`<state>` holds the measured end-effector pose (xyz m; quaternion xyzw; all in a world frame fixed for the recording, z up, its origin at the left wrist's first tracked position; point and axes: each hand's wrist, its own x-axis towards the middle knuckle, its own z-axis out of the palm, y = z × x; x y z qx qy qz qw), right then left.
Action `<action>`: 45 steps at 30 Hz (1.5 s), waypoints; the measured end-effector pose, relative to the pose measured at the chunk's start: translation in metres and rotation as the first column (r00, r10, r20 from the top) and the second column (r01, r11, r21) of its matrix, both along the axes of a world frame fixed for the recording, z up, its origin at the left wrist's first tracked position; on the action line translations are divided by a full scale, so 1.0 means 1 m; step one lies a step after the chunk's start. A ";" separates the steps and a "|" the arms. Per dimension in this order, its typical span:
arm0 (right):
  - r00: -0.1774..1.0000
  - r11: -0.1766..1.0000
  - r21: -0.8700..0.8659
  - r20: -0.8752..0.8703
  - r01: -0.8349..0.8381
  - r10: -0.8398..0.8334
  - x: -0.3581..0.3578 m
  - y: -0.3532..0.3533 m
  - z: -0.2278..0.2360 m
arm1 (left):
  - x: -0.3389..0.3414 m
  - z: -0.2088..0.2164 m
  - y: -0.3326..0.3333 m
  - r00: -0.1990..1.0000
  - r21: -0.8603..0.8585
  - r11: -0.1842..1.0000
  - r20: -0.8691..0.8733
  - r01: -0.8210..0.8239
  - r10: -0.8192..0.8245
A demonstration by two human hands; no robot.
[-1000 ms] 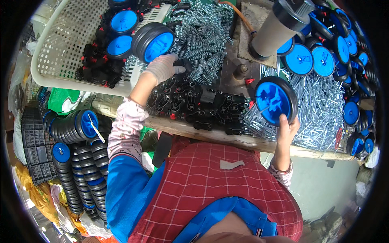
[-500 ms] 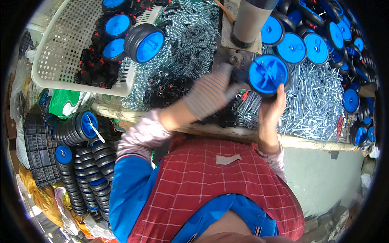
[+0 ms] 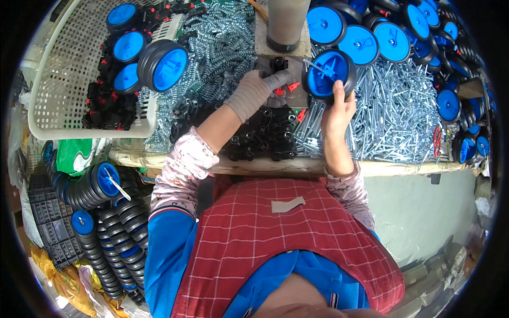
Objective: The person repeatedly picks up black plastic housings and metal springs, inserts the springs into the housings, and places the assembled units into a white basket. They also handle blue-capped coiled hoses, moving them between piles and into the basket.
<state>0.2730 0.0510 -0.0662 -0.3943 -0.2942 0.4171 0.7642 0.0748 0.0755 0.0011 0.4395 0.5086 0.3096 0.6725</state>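
Observation:
My right hand (image 3: 339, 114) grips a blue wheel with a black tyre (image 3: 339, 66), thumb on its face and fingers at its rim. From the wheel's hub a thin metal pin (image 3: 314, 65) juts toward the left. My left hand (image 3: 257, 91), in a grey striped glove, has its fingers bent together over the metal plate (image 3: 300, 100) below the post. Just beyond those fingers is a small black part (image 3: 278, 64); a red clip (image 3: 293, 86) shows at their tips. What the fingers hold, if anything, is hidden.
A grey post (image 3: 286, 26) rises behind my hands. Metal pins (image 3: 387, 122) are heaped at right, springs (image 3: 222, 47) at left, black fittings (image 3: 260, 135) in front. A white basket (image 3: 79, 132) holds black parts and wheels. More wheels pile at far right; stacked wheels (image 3: 108, 238) stand lower left.
The whole view has shifted. Relative to the post, the wheel has moved right and away from my left hand, and its pin now shows. My left hand has come forward over the plate.

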 end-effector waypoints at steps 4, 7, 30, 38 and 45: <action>0.972 0.999 -0.044 0.235 0.010 0.001 -0.004 -0.014 0.005 | 0.001 0.007 0.003 0.998 -0.026 0.999 -0.059 0.026 -0.028; 0.951 0.998 -0.056 0.309 0.003 0.015 -0.017 -0.016 0.017 | 0.003 0.005 0.003 0.999 -0.006 1.000 -0.049 0.002 -0.002; 0.955 0.993 0.105 0.286 0.045 -0.074 0.197 0.051 0.130 | -0.176 0.050 0.000 0.083 0.786 0.473 -0.544 0.399 0.835; 0.044 0.778 -0.337 0.927 0.530 0.372 0.201 -0.007 0.043 | -0.221 0.023 0.016 -0.201 0.629 0.679 -0.660 0.378 0.724; 0.039 0.861 -0.064 0.998 0.505 0.052 0.197 -0.013 0.023 | -0.202 0.001 0.008 -0.117 0.750 0.478 -0.482 0.457 0.868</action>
